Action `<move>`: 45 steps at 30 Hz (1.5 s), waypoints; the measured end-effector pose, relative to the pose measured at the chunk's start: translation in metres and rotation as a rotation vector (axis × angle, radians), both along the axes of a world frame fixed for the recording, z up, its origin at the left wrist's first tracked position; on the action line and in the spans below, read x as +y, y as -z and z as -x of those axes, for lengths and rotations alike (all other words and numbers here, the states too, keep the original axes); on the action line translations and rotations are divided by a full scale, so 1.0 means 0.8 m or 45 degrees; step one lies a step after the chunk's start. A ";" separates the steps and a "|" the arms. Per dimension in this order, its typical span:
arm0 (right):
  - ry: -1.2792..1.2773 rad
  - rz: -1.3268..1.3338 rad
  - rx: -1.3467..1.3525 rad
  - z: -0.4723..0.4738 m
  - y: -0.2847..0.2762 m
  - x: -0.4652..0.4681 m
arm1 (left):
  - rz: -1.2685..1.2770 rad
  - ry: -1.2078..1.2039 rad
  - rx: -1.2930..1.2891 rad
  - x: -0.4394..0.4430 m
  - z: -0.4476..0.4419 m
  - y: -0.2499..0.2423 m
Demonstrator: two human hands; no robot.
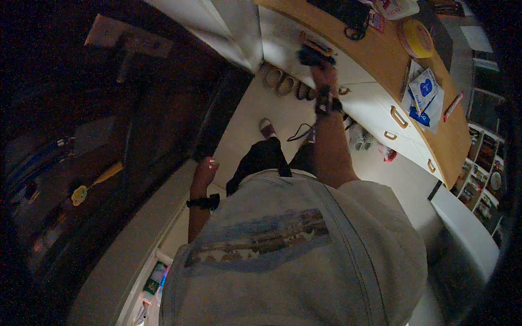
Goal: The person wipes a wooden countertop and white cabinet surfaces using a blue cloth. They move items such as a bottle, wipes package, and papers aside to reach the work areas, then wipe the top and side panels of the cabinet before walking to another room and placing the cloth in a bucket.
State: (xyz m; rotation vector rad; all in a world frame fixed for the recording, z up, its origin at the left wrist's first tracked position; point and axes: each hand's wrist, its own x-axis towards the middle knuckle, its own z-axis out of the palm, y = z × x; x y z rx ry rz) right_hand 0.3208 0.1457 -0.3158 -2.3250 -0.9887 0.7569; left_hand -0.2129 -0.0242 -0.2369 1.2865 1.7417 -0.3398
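My right hand (325, 76) reaches forward past the front of a white cabinet, with a dark wristband on the wrist. It is closed around a dark object (316, 56) with brown strips; blur hides what it is. Just below the hand, a row of footwear (287, 83) lines the floor against the cabinet base. My left hand (206, 170) hangs at my left side beside the edge of a dark surface (163, 122), a black band on its wrist. Its fingers look curled, but shadow hides whether anything is in them.
To the right, a wooden top (379, 61) over white drawers with handles (399, 117) bears scissors (357, 31), a yellow round container (420, 38), packets (426, 89) and a pen (453, 106). A cord (299, 132) lies by my feet. An open drawer (165, 257) is at lower left.
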 end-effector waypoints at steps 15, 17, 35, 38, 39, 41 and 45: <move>-0.525 -0.389 -0.116 -0.024 -0.033 0.025 | -0.099 0.045 -0.095 0.019 0.011 0.046; -0.592 -0.477 0.128 0.014 -0.037 0.073 | -0.112 0.040 -0.089 0.008 -0.002 0.030; -2.088 -0.348 -1.291 0.053 -0.075 0.212 | -0.253 -0.805 -0.055 -0.211 -0.161 0.057; -2.264 -0.323 -1.956 0.010 -0.038 0.144 | -0.293 -0.896 -0.087 -0.211 -0.242 0.057; -2.305 -0.107 -1.934 -0.013 -0.028 0.121 | -0.314 -0.940 -0.110 -0.211 -0.271 0.057; -2.707 0.261 -1.816 -0.074 -0.016 0.065 | -0.270 -0.970 -0.145 -0.230 -0.328 0.054; -2.865 0.203 -1.790 -0.121 0.001 0.021 | -0.247 -1.084 -0.251 -0.278 -0.386 0.067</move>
